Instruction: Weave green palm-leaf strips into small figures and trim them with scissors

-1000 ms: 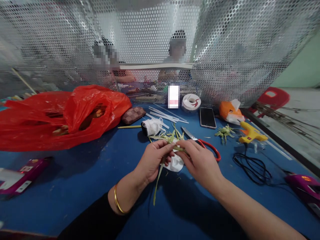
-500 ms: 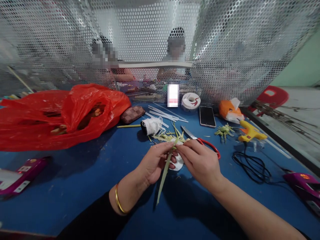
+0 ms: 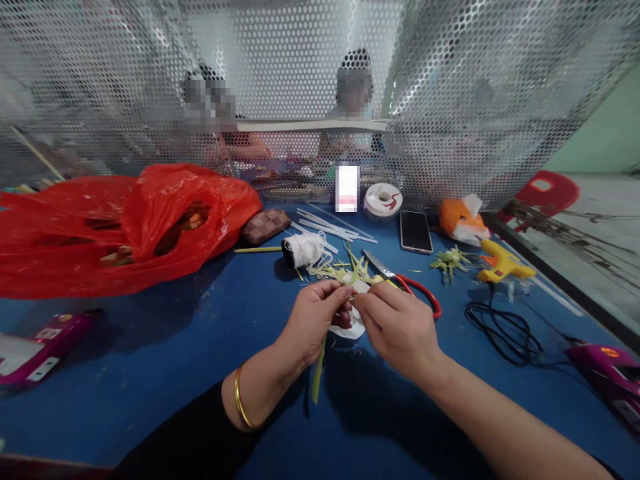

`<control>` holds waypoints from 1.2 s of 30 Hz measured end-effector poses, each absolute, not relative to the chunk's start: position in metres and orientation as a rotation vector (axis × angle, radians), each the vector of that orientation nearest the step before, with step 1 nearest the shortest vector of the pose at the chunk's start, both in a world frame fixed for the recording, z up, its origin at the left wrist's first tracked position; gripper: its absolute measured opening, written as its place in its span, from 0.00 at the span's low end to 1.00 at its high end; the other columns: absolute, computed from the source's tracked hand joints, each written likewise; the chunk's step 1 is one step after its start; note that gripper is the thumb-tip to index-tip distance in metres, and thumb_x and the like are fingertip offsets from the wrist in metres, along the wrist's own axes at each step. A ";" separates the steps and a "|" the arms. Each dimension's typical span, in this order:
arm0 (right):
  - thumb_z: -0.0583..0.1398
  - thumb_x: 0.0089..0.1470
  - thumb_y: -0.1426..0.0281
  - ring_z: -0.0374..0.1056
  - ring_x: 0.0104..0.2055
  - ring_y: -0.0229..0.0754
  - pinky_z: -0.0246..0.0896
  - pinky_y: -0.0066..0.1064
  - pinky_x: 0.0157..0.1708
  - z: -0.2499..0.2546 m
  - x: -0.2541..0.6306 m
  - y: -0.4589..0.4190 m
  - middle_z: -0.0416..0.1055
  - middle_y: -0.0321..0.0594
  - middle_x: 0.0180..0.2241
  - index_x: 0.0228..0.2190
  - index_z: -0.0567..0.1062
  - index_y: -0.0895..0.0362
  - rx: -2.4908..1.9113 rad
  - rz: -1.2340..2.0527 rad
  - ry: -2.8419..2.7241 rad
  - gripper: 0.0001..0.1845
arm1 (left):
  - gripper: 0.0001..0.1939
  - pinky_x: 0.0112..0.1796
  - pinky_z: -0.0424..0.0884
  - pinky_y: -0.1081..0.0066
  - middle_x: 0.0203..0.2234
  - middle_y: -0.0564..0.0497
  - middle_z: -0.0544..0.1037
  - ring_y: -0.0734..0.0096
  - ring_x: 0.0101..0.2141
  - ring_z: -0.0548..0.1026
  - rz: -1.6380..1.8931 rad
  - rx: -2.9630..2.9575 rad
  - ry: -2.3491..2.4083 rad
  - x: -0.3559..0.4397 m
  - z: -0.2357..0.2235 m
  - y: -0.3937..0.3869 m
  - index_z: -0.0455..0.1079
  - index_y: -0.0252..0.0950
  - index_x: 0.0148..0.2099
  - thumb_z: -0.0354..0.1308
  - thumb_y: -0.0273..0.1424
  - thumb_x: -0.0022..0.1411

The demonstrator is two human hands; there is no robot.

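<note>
Green strip (image 3: 317,380): middle now hidden behind left fingers (image 3: 336,300), earlier visible.

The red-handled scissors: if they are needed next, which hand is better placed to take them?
Probably the right hand: the scissors lie just beyond it, their red handles beside its knuckles. The left hand is farther away and holds a green strip. What the right hand pinches is unclear.
</note>
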State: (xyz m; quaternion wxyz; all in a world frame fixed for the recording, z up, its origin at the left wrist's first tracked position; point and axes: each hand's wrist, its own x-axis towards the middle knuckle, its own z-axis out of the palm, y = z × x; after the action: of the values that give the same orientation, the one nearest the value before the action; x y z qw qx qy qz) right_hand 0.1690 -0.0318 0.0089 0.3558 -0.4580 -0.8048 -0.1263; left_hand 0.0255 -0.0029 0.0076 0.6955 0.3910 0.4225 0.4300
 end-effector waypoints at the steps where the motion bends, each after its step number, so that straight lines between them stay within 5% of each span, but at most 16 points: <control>1: 0.53 0.61 0.74 0.62 0.24 0.37 0.55 0.29 0.26 0.008 0.169 -0.032 0.69 0.41 0.24 0.24 0.76 0.58 -1.172 -0.292 -2.074 0.17 | 0.15 0.22 0.67 0.77 0.18 0.57 0.70 0.81 0.17 0.66 0.970 0.857 0.951 0.025 0.007 -0.003 0.69 0.32 0.28 0.68 0.38 0.50; 10: 0.61 0.54 0.58 0.60 0.26 0.36 0.55 0.29 0.27 0.009 0.175 -0.016 0.66 0.35 0.23 0.26 0.73 0.58 -1.331 1.062 -1.345 0.16 | 0.14 0.20 0.66 0.79 0.20 0.56 0.71 0.82 0.18 0.67 0.800 0.803 0.839 0.022 0.009 -0.005 0.68 0.33 0.29 0.69 0.35 0.50; 14: 0.68 0.44 0.61 0.60 0.23 0.34 0.57 0.29 0.27 0.008 0.173 -0.014 0.65 0.32 0.20 0.22 0.72 0.58 -1.130 1.388 -1.017 0.15 | 0.16 0.20 0.67 0.78 0.21 0.54 0.72 0.80 0.19 0.68 0.685 0.823 0.834 0.024 0.009 -0.008 0.71 0.32 0.33 0.66 0.41 0.53; 17: 0.68 0.42 0.61 0.61 0.21 0.34 0.58 0.30 0.27 0.009 0.170 -0.016 0.65 0.30 0.18 0.20 0.70 0.57 -1.063 1.454 -0.956 0.16 | 0.21 0.19 0.67 0.78 0.20 0.53 0.72 0.79 0.17 0.68 0.666 0.793 0.862 0.025 0.009 -0.008 0.72 0.31 0.35 0.62 0.47 0.55; 26: 0.68 0.43 0.65 0.58 0.19 0.32 0.54 0.26 0.23 0.006 0.169 -0.017 0.65 0.30 0.16 0.19 0.69 0.58 -1.048 1.332 -0.939 0.14 | 0.10 0.18 0.65 0.78 0.19 0.55 0.70 0.81 0.16 0.66 0.617 0.912 0.899 0.024 0.011 -0.009 0.74 0.32 0.32 0.62 0.35 0.55; 36: 0.69 0.41 0.64 0.54 0.15 0.29 0.50 0.22 0.12 0.006 0.166 -0.018 0.63 0.28 0.16 0.19 0.68 0.57 -1.054 1.295 -0.901 0.16 | 0.12 0.18 0.67 0.78 0.17 0.55 0.70 0.80 0.16 0.66 0.492 0.948 0.860 0.023 0.012 -0.010 0.76 0.30 0.33 0.61 0.36 0.55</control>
State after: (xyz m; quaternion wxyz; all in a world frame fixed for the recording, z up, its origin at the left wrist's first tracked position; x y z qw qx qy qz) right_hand 0.1663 -0.0184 0.0058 0.5827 -0.4516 -0.3859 0.5547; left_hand 0.0230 -0.0103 0.0117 0.7740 0.4379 0.3970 0.2273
